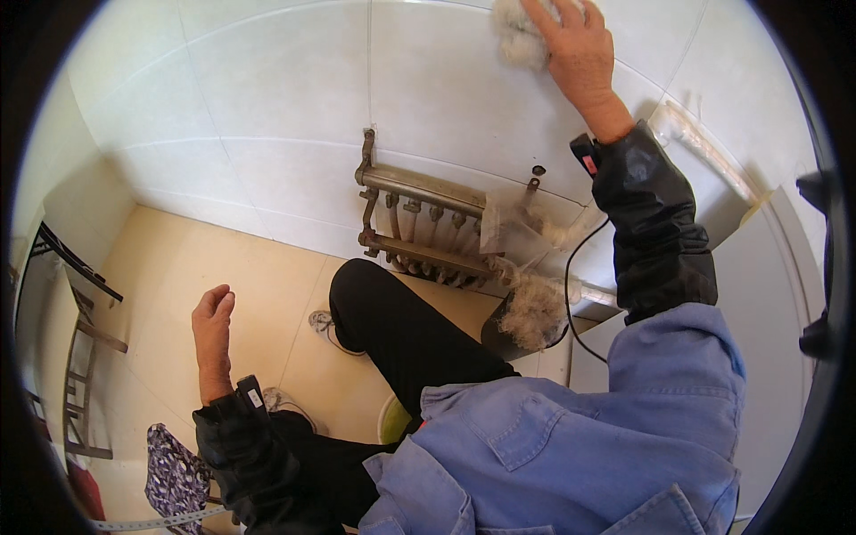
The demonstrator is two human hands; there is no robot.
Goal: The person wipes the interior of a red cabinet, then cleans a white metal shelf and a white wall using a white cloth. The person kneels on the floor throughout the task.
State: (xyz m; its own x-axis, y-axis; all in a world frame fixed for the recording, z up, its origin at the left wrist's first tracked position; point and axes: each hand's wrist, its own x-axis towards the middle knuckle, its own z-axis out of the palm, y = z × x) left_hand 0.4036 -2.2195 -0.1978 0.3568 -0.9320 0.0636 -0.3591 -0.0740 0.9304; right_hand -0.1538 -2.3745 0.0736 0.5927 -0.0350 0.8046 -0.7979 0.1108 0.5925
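At the top right, my right hand (580, 57) presses a wad of pale, fluffy fibre (523, 43) against the white tiled wall (441, 80). My left hand (214, 328) hangs over the tiled floor at the left, fingers slightly bent and close together, with nothing visible in it. Between the hands, a metal pipe manifold (424, 187) with several valves is fixed low on the wall. A tangle of beige fibre (535, 311) lies over a dark bin (498, 334) below the manifold's right end. Clear plastic sheeting (505, 224) covers part of that end.
A wrapped pipe (712, 150) runs along the wall at the right, above a white cabinet (756, 267). A green-lined bucket (394, 421) stands beside my legs. Wooden chairs (83, 388) and a stool with a patterned cloth (175, 471) are at the left. A black cable (568, 281) hangs by my right sleeve.
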